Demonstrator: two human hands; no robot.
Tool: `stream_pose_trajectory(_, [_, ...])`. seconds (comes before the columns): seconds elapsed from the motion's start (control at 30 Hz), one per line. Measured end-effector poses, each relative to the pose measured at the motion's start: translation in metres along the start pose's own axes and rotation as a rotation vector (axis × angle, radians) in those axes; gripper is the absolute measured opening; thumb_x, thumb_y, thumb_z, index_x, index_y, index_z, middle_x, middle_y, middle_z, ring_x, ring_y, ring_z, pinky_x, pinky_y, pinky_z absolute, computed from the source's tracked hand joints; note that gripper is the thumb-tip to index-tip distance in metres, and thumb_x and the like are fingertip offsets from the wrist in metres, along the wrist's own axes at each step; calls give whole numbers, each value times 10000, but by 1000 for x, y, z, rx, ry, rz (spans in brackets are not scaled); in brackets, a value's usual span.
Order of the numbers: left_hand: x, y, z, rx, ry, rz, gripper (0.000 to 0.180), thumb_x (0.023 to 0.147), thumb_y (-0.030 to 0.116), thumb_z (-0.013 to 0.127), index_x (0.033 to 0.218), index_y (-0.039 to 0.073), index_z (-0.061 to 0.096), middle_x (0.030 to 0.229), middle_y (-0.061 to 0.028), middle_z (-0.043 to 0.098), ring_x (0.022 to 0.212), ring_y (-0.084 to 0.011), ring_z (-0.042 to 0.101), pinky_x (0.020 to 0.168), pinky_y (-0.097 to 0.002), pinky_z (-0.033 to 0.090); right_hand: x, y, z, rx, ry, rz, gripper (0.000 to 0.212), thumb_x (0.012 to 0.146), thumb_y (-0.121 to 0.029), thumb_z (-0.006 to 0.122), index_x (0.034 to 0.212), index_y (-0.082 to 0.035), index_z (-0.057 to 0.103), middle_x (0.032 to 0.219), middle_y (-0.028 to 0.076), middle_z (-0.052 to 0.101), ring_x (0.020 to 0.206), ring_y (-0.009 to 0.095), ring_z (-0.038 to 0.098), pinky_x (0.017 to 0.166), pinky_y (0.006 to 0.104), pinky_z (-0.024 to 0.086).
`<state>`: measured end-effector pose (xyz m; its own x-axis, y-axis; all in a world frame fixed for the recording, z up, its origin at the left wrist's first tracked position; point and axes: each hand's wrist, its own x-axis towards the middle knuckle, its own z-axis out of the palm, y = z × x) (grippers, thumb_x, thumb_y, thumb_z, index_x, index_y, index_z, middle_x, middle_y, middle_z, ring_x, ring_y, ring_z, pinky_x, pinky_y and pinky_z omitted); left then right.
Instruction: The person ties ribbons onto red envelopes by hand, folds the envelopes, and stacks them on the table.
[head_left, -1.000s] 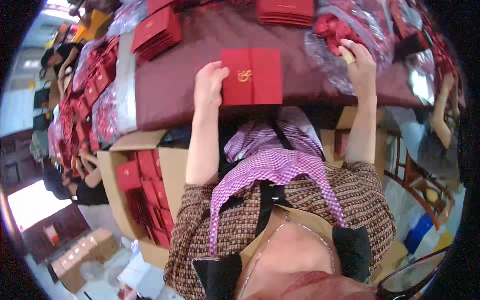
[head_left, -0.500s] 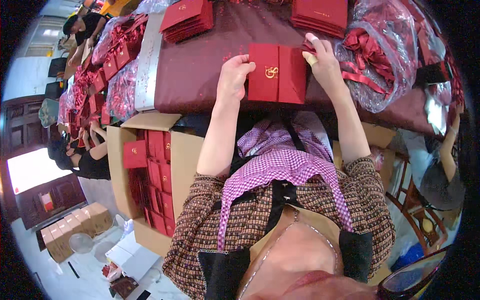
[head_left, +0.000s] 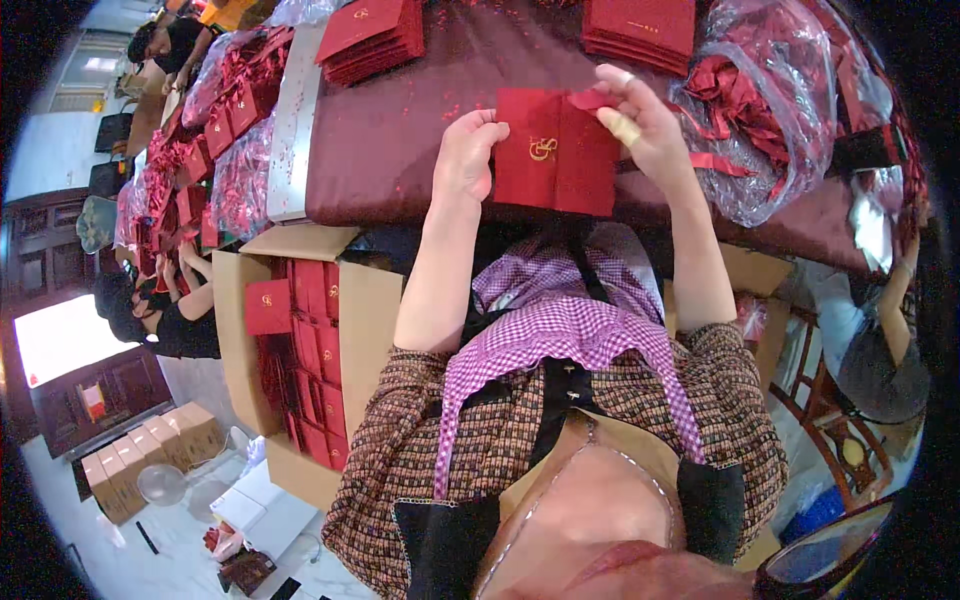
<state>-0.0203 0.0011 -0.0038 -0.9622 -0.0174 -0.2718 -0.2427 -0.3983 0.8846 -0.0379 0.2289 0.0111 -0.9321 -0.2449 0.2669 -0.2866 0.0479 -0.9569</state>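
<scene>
The left hand (head_left: pixel 468 160) pinches the left edge of a flat, rectangular red card folder (head_left: pixel 530 165) with a gold emblem on its front, thumb laid over the face. The folder lies between the two hands, at the near edge of a wide surface (head_left: pixel 400 145) covered in glossy maroon material. The right hand (head_left: pixel 652 135), with pale yellow wrapping on one digit, is at the folder's upper right corner, its fingertips closed on a small red piece (head_left: pixel 592 99); whether this is a flap or a ribbon end, I cannot tell.

Beyond the left hand is a stack of red folders with a slightly fanned edge (head_left: pixel 372 42); a second, neater red stack (head_left: pixel 640 36) sits just beyond the right hand. To the right of the right hand lies a crumpled clear plastic bag (head_left: pixel 800 175) filled with shiny red ribbons (head_left: pixel 735 100). Below and to the left of the left hand, an open brown cardboard box (head_left: pixel 238 330) holds rows of similar red folders (head_left: pixel 325 350).
</scene>
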Motion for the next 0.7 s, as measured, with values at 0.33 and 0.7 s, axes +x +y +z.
stream_pose_trajectory(0.33, [4,-4,-5,-72,-45,-36,219,745,-33,562,960,-24,608,927,-81,638,873,-166,579,845,-285,431,9,26,-13,-515,213,-74,443,796,-69,663,1214,-62,515,1107,140,545,983,275,547,836,325,454])
stream_pose_trajectory(0.7, [0,0,2,-130,-15,-8,233,754,-50,582,985,-34,558,999,-104,592,968,-207,545,918,-315,398,-1,30,-53,-643,396,-44,305,841,-103,612,1130,-15,574,1041,166,629,923,276,613,818,342,475])
